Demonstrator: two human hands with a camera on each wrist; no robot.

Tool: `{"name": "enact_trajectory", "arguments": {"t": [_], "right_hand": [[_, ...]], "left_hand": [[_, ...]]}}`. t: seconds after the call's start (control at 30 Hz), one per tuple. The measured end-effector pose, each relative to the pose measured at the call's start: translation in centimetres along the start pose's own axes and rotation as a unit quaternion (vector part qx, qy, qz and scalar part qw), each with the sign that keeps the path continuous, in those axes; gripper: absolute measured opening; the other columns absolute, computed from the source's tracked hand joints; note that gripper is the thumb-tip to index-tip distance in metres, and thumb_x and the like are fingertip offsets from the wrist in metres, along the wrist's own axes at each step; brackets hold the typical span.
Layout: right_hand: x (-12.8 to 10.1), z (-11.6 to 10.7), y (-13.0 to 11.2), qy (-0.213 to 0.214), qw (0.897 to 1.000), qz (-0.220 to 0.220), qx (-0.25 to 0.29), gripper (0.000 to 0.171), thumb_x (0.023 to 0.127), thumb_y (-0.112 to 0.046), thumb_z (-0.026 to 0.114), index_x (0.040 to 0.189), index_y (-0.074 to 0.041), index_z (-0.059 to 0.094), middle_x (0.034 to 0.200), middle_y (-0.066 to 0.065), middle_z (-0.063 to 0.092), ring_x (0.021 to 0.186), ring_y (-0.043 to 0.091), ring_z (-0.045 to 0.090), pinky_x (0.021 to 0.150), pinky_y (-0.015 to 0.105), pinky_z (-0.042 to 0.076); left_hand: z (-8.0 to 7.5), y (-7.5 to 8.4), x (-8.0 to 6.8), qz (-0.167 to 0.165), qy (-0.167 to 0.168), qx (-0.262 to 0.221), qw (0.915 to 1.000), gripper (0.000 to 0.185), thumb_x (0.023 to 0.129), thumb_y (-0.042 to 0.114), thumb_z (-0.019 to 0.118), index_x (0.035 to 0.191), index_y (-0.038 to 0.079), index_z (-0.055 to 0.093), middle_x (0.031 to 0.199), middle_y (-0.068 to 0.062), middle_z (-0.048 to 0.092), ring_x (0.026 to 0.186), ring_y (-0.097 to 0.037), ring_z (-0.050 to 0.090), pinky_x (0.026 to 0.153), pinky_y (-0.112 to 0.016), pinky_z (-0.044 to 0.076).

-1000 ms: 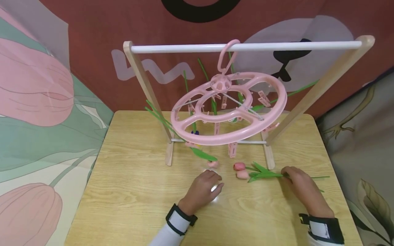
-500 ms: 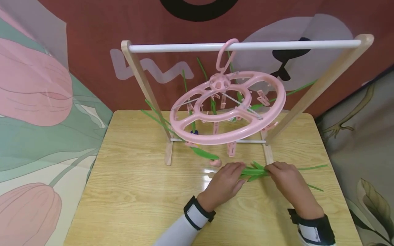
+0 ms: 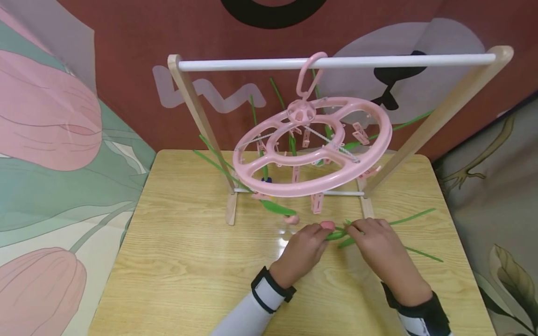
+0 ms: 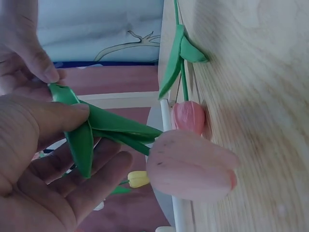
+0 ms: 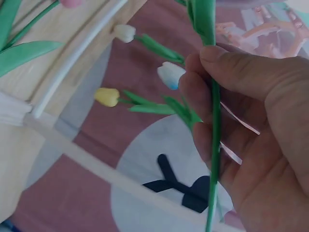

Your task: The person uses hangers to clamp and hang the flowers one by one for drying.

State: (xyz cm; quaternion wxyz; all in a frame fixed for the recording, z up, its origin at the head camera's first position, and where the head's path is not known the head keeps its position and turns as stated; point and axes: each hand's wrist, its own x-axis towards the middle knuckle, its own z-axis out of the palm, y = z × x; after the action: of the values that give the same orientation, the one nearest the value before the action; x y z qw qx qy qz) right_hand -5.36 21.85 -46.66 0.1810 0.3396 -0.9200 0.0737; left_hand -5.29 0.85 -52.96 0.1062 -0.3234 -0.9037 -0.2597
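My left hand (image 3: 300, 254) pinches the leaves of a light pink artificial tulip (image 4: 190, 166) between thumb and fingers, just behind its bloom. On the same tulip's green stem (image 5: 216, 121), my right hand (image 3: 382, 247) keeps a thumb-and-finger pinch close to the leaves. Both hands are low over the wooden table, in front of the stand. A deeper pink tulip (image 4: 188, 117) lies on the tabletop beside them; in the head view its bloom shows just past my left fingertips. The light pink bloom is hidden behind my left hand in the head view.
A pink round peg hanger (image 3: 290, 189) with dangling clips (image 3: 317, 204) hangs from the white rail (image 3: 252, 64) of a wooden stand. Several artificial tulips are clipped to it, one bloom (image 3: 291, 219) hanging near my left hand. The stand's right foot (image 3: 367, 207) is close behind my right hand.
My left hand has moved right and taken hold of the light pink tulip's leaves. My right hand has slid left along the stems, and the two tulips' stems have spread apart.
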Motion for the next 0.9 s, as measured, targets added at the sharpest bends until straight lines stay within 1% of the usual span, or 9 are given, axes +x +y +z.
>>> {"name": "enact_trajectory", "arguments": {"t": [0.17,0.3,0.4,0.5,0.53,0.6,0.7,0.8,0.9], "right_hand": [[0.5,-0.3,-0.8,0.012,1.000,-0.017,-0.010,0.030,0.071,0.012,0.078,0.098,-0.001,0.074,0.094,0.015,0.074,0.085,0.032,0.069,0.070,0.045,0.055],[0.9,-1.4,-1.3,0.054,0.998,-0.012,-0.002,0.014,0.099,-0.004,0.061,0.104,0.000,0.073,0.101,0.017,0.073,0.092,0.037,0.067,0.079,0.052,0.055],[1.2,-3.0,-1.6,0.129,0.992,0.001,-0.002,0.040,0.112,-0.028,0.045,0.108,0.000,0.072,0.108,0.021,0.072,0.099,0.043,0.065,0.086,0.061,0.051],[1.6,-4.9,-1.7,0.229,0.973,0.015,-0.004,0.050,0.111,-0.041,0.045,0.111,0.003,0.070,0.114,0.026,0.069,0.103,0.048,0.061,0.086,0.065,0.046],[1.8,-5.4,-1.7,0.262,0.965,0.017,0.000,0.052,0.110,-0.042,0.046,0.111,0.005,0.069,0.116,0.028,0.067,0.106,0.049,0.060,0.091,0.063,0.048],[2.2,-6.0,-1.8,0.333,0.942,0.021,0.019,0.054,0.109,-0.044,0.049,0.112,0.006,0.066,0.119,0.029,0.064,0.109,0.049,0.059,0.100,0.056,0.050],[2.6,-6.6,-2.1,0.405,0.913,0.030,0.045,0.056,0.108,-0.046,0.048,0.115,0.007,0.062,0.121,0.028,0.061,0.113,0.045,0.058,0.115,0.038,0.046],[2.8,-6.7,-2.3,0.435,0.895,0.046,0.086,0.057,0.108,-0.047,0.048,0.114,0.008,0.061,0.117,0.028,0.062,0.112,0.042,0.059,0.115,0.028,0.044],[3.1,-6.7,-2.1,0.409,0.895,0.062,0.168,0.057,0.108,-0.042,0.050,0.114,0.013,0.062,0.115,0.032,0.062,0.114,0.032,0.061,0.111,0.021,0.045]], "left_hand": [[0.0,-0.4,0.0,-0.009,0.005,-0.006,0.9999,0.023,0.098,0.010,0.069,0.122,0.008,0.072,0.107,-0.003,0.072,0.099,-0.011,0.070,0.084,-0.016,0.059],[0.1,-0.7,-0.4,-0.010,0.013,0.015,0.9998,0.020,0.098,0.007,0.066,0.117,0.008,0.071,0.103,0.000,0.069,0.095,-0.009,0.067,0.082,-0.014,0.057],[0.1,-0.9,-1.0,-0.012,0.030,0.012,0.9994,0.019,0.092,0.003,0.069,0.111,0.008,0.071,0.101,0.000,0.068,0.094,-0.010,0.065,0.081,-0.015,0.058],[-0.1,-1.1,-1.6,-0.014,0.057,-0.003,0.9983,0.022,0.083,0.000,0.073,0.104,0.008,0.071,0.098,0.001,0.067,0.091,-0.009,0.064,0.079,-0.014,0.057],[-0.1,-1.1,-1.8,-0.014,0.066,-0.010,0.9976,0.023,0.081,-0.001,0.074,0.101,0.008,0.071,0.096,0.001,0.067,0.088,-0.008,0.064,0.077,-0.013,0.057],[-0.2,-1.3,-2.2,-0.013,0.085,-0.022,0.9960,0.025,0.077,-0.002,0.075,0.098,0.009,0.070,0.092,0.002,0.065,0.084,-0.007,0.063,0.075,-0.010,0.055],[-0.2,-1.6,-2.6,-0.007,0.117,-0.054,0.9916,0.027,0.074,-0.006,0.075,0.096,0.008,0.068,0.090,0.001,0.064,0.081,-0.006,0.062,0.073,-0.007,0.053],[-0.3,-1.9,-2.9,0.010,0.151,-0.098,0.9837,0.028,0.075,-0.008,0.075,0.096,0.008,0.065,0.090,0.001,0.064,0.082,-0.007,0.064,0.076,-0.005,0.053],[-0.7,-2.0,-3.1,0.033,0.182,-0.151,0.9710,0.029,0.076,-0.010,0.078,0.097,0.006,0.064,0.092,-0.002,0.067,0.083,-0.009,0.067,0.080,-0.007,0.055]]}}
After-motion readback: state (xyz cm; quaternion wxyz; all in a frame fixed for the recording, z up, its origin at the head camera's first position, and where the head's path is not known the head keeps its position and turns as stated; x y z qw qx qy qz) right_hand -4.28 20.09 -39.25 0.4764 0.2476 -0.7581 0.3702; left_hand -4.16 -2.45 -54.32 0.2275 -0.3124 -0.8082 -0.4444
